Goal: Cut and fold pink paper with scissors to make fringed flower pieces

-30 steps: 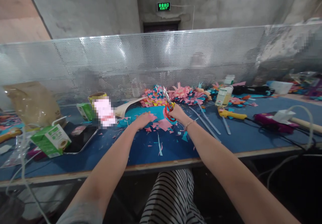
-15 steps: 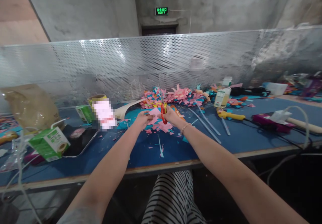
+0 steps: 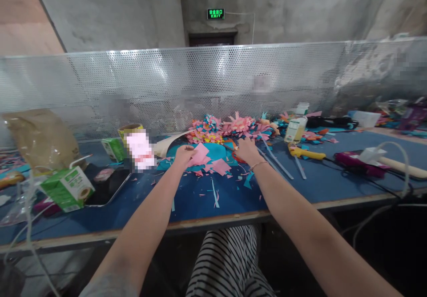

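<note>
My left hand (image 3: pixel 185 155) pinches a square of pink paper (image 3: pixel 201 154) between thumb and fingers. Low over the table, my right hand (image 3: pixel 247 151) is on a pair of scissors (image 3: pixel 236 155) with red handles. Their blades point left, and the fingers partly hide the handles. Between the hands lie another pink paper piece (image 3: pixel 220 167), blue paper (image 3: pixel 213 151) and small pink scraps. Just behind are bunched paper flowers (image 3: pixel 238 124) in pink, blue and yellow.
A yellow glue gun (image 3: pixel 307 154), clear glue sticks (image 3: pixel 278 166) and a bottle (image 3: pixel 296 128) are on the right. To the left stand a lit phone (image 3: pixel 140 150), green drink cartons (image 3: pixel 68 189) and a brown bag (image 3: pixel 43 139). A perforated metal screen (image 3: pixel 160 83) borders the table's back.
My right hand has moved right and down with the scissors, whose blades have swung from upright to low and leftward. The left hand has shifted slightly left, still holding pink paper.
</note>
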A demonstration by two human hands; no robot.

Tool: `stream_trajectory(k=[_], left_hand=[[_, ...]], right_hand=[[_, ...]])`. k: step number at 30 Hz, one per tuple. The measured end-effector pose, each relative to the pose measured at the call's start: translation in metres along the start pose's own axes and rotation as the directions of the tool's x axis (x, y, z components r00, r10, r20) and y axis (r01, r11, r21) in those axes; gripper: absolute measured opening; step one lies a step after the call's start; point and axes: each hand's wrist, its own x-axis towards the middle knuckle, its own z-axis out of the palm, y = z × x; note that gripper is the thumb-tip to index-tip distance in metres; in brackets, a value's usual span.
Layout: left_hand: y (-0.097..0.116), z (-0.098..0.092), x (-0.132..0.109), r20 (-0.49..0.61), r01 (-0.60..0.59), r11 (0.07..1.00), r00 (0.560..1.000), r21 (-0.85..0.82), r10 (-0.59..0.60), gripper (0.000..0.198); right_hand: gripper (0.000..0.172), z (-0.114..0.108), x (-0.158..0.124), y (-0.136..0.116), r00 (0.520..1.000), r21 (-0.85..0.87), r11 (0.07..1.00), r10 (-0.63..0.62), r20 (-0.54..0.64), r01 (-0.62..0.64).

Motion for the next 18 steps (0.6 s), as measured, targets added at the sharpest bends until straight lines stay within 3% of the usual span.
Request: stream_trajectory(k=[1, 3, 5, 6, 8, 13, 15, 18], left_hand=[[0.001, 0.001, -0.002, 0.012, -0.003, 1.000, 1.000, 0.008, 0.003, 0.028], [0.007, 0.003, -0.007, 0.027, 0.008, 1.000, 1.000, -0.020, -0.007, 0.029], [0.015, 0.006, -0.014, 0.060, 0.052, 0.989, 0.997, -0.139, -0.045, 0.033], [0.020, 0.008, -0.017, 0.088, 0.088, 0.974, 0.994, -0.209, -0.071, 0.034], [0.028, 0.012, -0.024, 0.168, 0.074, 0.940, 0.986, -0.332, -0.018, 0.033], [0.033, 0.019, -0.034, 0.295, -0.001, 0.935, 0.949, -0.355, 0.113, 0.029], [0.031, 0.020, -0.036, 0.302, -0.033, 0.950, 0.944, -0.312, 0.132, 0.028], [0.030, 0.021, -0.038, 0.289, -0.075, 0.965, 0.946, -0.250, 0.148, 0.028]], right_hand=[[0.030, 0.000, -0.001, -0.006, 0.998, 0.033, 0.999, -0.020, -0.063, 0.022], [0.024, 0.000, -0.005, -0.021, 0.988, 0.191, 0.969, -0.151, -0.035, 0.155], [0.026, 0.002, -0.009, -0.035, 0.979, 0.379, 0.904, -0.203, -0.022, 0.196], [0.030, 0.004, -0.011, -0.041, 0.976, 0.470, 0.863, -0.217, 0.010, 0.187], [0.033, 0.006, -0.014, -0.050, 0.971, 0.624, 0.769, -0.229, 0.071, 0.136], [0.032, 0.009, -0.017, -0.059, 0.951, 0.909, 0.416, -0.284, 0.126, 0.003], [0.029, 0.008, -0.017, -0.061, 0.956, 0.936, 0.352, -0.275, 0.101, 0.002], [0.028, 0.005, -0.018, -0.063, 0.963, 0.945, 0.327, -0.257, 0.080, 0.009]])
